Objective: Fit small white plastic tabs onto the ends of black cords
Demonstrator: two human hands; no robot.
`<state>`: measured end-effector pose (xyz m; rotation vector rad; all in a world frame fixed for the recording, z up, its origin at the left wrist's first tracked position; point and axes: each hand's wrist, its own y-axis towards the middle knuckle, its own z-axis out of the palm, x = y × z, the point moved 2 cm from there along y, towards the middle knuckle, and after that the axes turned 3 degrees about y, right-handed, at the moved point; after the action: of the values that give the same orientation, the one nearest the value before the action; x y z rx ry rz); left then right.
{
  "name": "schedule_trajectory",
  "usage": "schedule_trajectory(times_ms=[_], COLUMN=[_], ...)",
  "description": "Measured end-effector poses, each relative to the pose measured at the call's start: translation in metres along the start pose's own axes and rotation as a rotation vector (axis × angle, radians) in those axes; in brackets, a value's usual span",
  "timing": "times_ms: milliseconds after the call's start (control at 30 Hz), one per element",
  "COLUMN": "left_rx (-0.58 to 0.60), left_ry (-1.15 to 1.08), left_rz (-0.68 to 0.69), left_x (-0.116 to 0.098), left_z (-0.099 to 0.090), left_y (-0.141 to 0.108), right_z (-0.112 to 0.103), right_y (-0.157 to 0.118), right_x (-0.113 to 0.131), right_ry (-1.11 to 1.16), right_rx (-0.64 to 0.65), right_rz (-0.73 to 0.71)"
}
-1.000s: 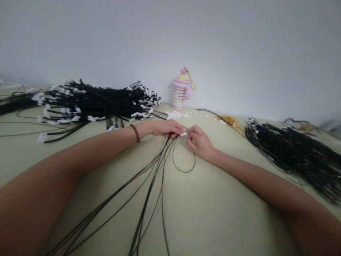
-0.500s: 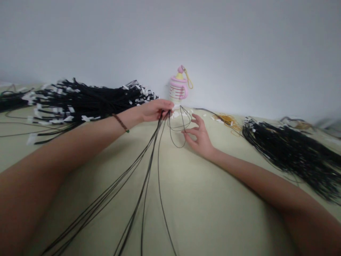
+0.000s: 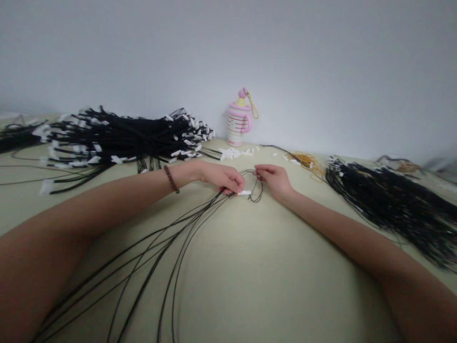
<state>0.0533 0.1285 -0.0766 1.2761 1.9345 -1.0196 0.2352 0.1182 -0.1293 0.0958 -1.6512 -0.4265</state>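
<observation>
Now the left hand grips black cords and a white end piece, the right hand pinching a loop.

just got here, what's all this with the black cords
A person's left hand pinches a bunch of thin black cords with a small white piece at its fingertips. The right hand holds a loop beside it. Behind them lie a big pile of black cords with white ends and a pink-lidded cup.
</observation>
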Motion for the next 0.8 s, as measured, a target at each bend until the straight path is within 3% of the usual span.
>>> schedule_trajectory(times_ms=[100,167,267,333,400,633,800], left_rx=[-0.109,-0.201,-0.321,-0.361,-0.376,-0.385,-0.370], left_ry=[-0.058,-0.114,-0.189,-0.232,-0.269,-0.272,-0.262], left_rz=[-0.032,-0.055,-0.068,-0.071,-0.070,-0.034,-0.029], left_x=[0.014,0.019,0.024,0.025,0.027,0.026,0.026], left_z=[-0.001,-0.002,-0.003,-0.002,-0.002,-0.001,-0.002], left_y=[0.005,0.008,0.012,0.014,0.016,0.013,0.013], right_z=[-0.003,0.000,0.012,0.019,0.023,0.020,0.022], right_y=[-0.007,-0.017,-0.035,-0.044,-0.048,-0.045,-0.046], right_x=[0.011,0.022,0.033,0.036,0.036,0.033,0.036], right_ry=[-0.220,-0.419,-0.644,-0.755,-0.807,-0.798,-0.746], right_rx=[-0.069,-0.036,0.231,0.415,0.494,0.498,0.514], right_rz=[-0.250,-0.482,-0.751,-0.858,-0.900,-0.970,-0.909])
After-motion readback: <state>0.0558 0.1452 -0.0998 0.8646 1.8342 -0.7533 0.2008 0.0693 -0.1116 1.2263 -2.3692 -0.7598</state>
